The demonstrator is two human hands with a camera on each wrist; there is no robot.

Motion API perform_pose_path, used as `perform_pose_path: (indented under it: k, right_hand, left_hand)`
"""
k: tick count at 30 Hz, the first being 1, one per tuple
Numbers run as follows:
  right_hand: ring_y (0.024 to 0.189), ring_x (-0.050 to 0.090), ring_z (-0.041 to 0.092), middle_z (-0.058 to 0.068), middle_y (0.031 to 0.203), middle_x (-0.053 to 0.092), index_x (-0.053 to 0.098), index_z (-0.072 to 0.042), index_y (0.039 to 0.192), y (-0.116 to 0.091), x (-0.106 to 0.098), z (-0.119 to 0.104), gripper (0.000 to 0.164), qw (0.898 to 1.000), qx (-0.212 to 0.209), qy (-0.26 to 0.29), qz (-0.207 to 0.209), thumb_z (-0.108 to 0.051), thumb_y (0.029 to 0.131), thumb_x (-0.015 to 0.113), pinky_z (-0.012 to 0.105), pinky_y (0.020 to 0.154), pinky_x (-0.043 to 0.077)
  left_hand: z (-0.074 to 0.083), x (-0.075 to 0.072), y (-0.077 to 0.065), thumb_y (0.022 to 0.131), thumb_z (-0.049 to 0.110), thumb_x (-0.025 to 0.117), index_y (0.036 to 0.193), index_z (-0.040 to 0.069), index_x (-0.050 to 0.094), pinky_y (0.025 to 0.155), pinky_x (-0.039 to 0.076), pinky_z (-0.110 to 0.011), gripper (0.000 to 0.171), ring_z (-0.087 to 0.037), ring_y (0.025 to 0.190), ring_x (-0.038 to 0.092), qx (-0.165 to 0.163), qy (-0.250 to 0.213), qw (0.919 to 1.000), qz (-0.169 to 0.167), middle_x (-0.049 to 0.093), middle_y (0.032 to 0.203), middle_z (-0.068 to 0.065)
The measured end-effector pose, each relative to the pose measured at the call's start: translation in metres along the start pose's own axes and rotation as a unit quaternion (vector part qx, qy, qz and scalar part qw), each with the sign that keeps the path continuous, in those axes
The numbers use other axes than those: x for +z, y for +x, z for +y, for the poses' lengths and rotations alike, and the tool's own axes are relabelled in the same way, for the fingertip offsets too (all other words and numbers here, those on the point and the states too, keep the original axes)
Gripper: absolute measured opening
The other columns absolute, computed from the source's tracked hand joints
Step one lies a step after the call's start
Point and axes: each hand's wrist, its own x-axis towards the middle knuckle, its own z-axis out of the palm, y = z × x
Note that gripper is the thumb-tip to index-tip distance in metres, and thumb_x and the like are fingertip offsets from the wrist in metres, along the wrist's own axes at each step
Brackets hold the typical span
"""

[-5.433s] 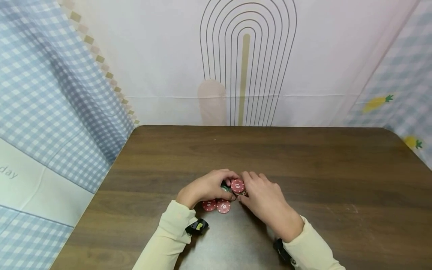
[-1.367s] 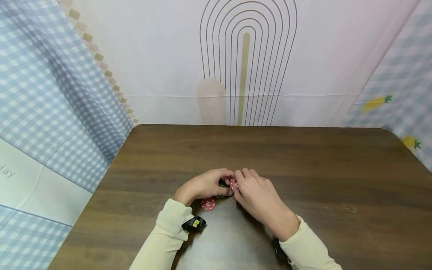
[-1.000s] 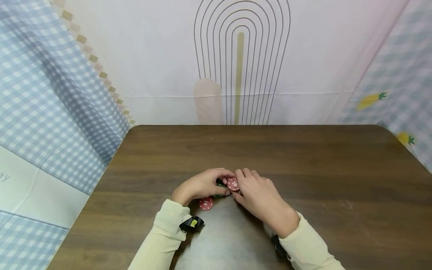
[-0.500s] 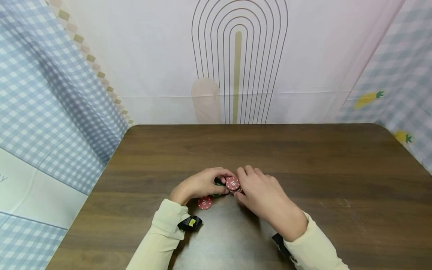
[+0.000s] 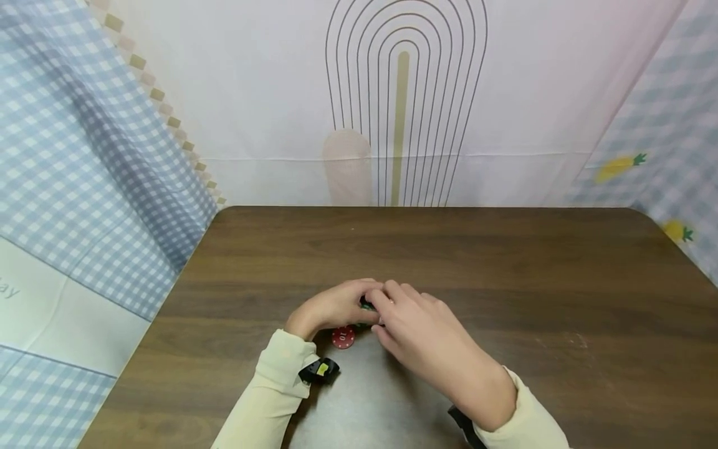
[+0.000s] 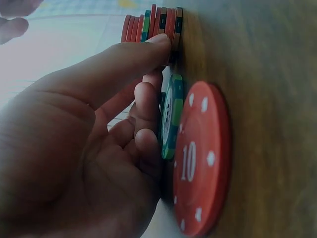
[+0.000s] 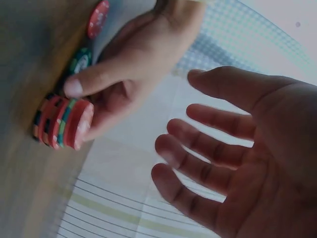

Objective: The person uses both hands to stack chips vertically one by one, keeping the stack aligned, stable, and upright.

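Note:
A stack of poker chips (image 6: 132, 29), mostly red with green and black ones among them, stands upright on the table. My left hand (image 5: 336, 305) grips it low down, thumb on the near side and fingers round the back. Over the stack in the head view, and hiding it there, is my right hand (image 5: 434, 343). In the right wrist view that hand's fingers (image 7: 185, 136) are loosely bent, apart from the chips and holding nothing. Beside the left hand lie a green chip (image 6: 172, 116) and, nearer me, a red chip (image 5: 343, 337) marked 10.
The brown wooden table (image 5: 505, 268) runs back to a white cloth (image 5: 269, 81) with printed arches. A blue checked cloth (image 5: 101, 125) hangs along the left side. Each wrist wears a black strap; the left wrist strap (image 5: 320, 371) comes close to the red chip.
One of the two loose red chips in front of the left hand has gone from there. The right hand has moved left over the stack; the left hand keeps its grip.

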Motion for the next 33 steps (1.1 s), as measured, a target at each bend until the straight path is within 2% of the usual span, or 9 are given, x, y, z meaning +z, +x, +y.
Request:
perform_pose_path:
  k: [5, 9, 11, 16, 19, 23, 26, 30, 33]
  right_hand:
    - [0.093, 0.063, 0.02, 0.003, 0.105, 0.061, 0.063, -0.012, 0.108, 0.001, 0.014, -0.007, 0.026, 0.999, -0.05, 0.018, 0.001, -0.025, 0.088, 0.073, 0.036, 0.07, 0.055]
    - [0.095, 0.065, 0.019, 0.002, 0.105, 0.062, 0.065, -0.014, 0.103, -0.002, 0.03, -0.014, 0.014, 0.996, -0.086, 0.001, 0.009, -0.02, 0.09, 0.069, 0.035, 0.07, 0.056]
    - [0.094, 0.064, 0.018, 0.0, 0.105, 0.062, 0.065, -0.016, 0.103, -0.004, 0.038, -0.017, 0.011, 0.995, -0.102, -0.011, 0.01, -0.017, 0.092, 0.066, 0.034, 0.067, 0.055]
    - [0.103, 0.061, 0.02, 0.0, 0.119, 0.061, 0.064, -0.018, 0.124, -0.007, 0.054, -0.022, 0.029, 0.991, -0.131, -0.031, -0.012, -0.016, 0.094, 0.062, 0.035, 0.078, 0.054]
    - [0.106, 0.059, 0.022, 0.0, 0.124, 0.059, 0.061, -0.02, 0.129, -0.006, 0.062, -0.024, 0.036, 0.99, -0.132, -0.048, -0.015, -0.017, 0.093, 0.063, 0.035, 0.078, 0.053]
    - [0.105, 0.058, 0.022, 0.0, 0.124, 0.059, 0.061, -0.021, 0.128, -0.003, 0.064, -0.027, 0.033, 0.99, -0.121, -0.069, -0.015, -0.02, 0.096, 0.059, 0.035, 0.073, 0.053]
    - [0.106, 0.058, 0.022, 0.0, 0.122, 0.06, 0.062, -0.022, 0.128, -0.001, 0.062, -0.027, 0.031, 0.99, -0.114, -0.073, -0.028, -0.019, 0.097, 0.056, 0.036, 0.075, 0.053]
    - [0.106, 0.058, 0.022, -0.001, 0.117, 0.061, 0.065, -0.024, 0.12, 0.0, 0.063, -0.027, 0.026, 0.991, -0.108, -0.058, -0.047, -0.02, 0.095, 0.057, 0.036, 0.075, 0.052]
    - [0.102, 0.059, 0.02, -0.002, 0.11, 0.061, 0.066, -0.024, 0.11, 0.001, 0.065, -0.028, 0.018, 0.992, -0.109, -0.048, -0.047, -0.021, 0.093, 0.059, 0.034, 0.072, 0.051]
  left_hand:
    - [0.0, -0.002, 0.0, 0.096, 0.018, 0.063, 0.136, 0.028, 0.059, 0.104, 0.041, -0.033, 0.041, -0.007, 0.121, 0.053, 0.009, -0.004, 0.9999, -0.011, 0.058, 0.133, 0.013]
    - [-0.002, -0.004, 0.0, 0.094, 0.006, 0.06, 0.138, 0.029, 0.057, 0.102, 0.041, -0.031, 0.05, -0.006, 0.117, 0.053, 0.024, 0.0, 0.9994, -0.027, 0.057, 0.132, 0.013]
    - [-0.003, -0.005, -0.001, 0.095, 0.005, 0.059, 0.14, 0.026, 0.055, 0.102, 0.04, -0.031, 0.05, -0.007, 0.118, 0.052, 0.035, 0.007, 0.9988, -0.033, 0.056, 0.133, 0.01]
    - [-0.007, -0.004, -0.001, 0.098, 0.013, 0.061, 0.141, 0.021, 0.055, 0.103, 0.041, -0.031, 0.044, -0.008, 0.119, 0.052, 0.062, 0.004, 0.9974, -0.036, 0.056, 0.134, 0.005]
    - [-0.008, -0.004, 0.0, 0.098, 0.015, 0.062, 0.141, 0.02, 0.055, 0.103, 0.041, -0.031, 0.043, -0.008, 0.119, 0.053, 0.059, -0.005, 0.9976, -0.035, 0.056, 0.134, 0.005]
    - [-0.007, -0.005, 0.0, 0.098, 0.015, 0.062, 0.141, 0.021, 0.055, 0.103, 0.04, -0.032, 0.043, -0.008, 0.121, 0.052, 0.054, -0.017, 0.9978, -0.033, 0.056, 0.135, 0.005]
    - [-0.006, -0.006, 0.001, 0.099, 0.013, 0.061, 0.14, 0.022, 0.055, 0.104, 0.04, -0.032, 0.043, -0.009, 0.121, 0.053, 0.054, -0.02, 0.9978, -0.034, 0.056, 0.134, 0.006]
    - [-0.006, -0.005, 0.0, 0.098, 0.007, 0.057, 0.141, 0.021, 0.055, 0.103, 0.04, -0.032, 0.044, -0.01, 0.119, 0.052, 0.055, -0.012, 0.9978, -0.035, 0.057, 0.134, 0.004]
    - [-0.006, -0.005, -0.001, 0.098, 0.009, 0.058, 0.141, 0.021, 0.055, 0.102, 0.04, -0.032, 0.045, -0.01, 0.119, 0.052, 0.051, -0.003, 0.9981, -0.035, 0.057, 0.135, 0.004]
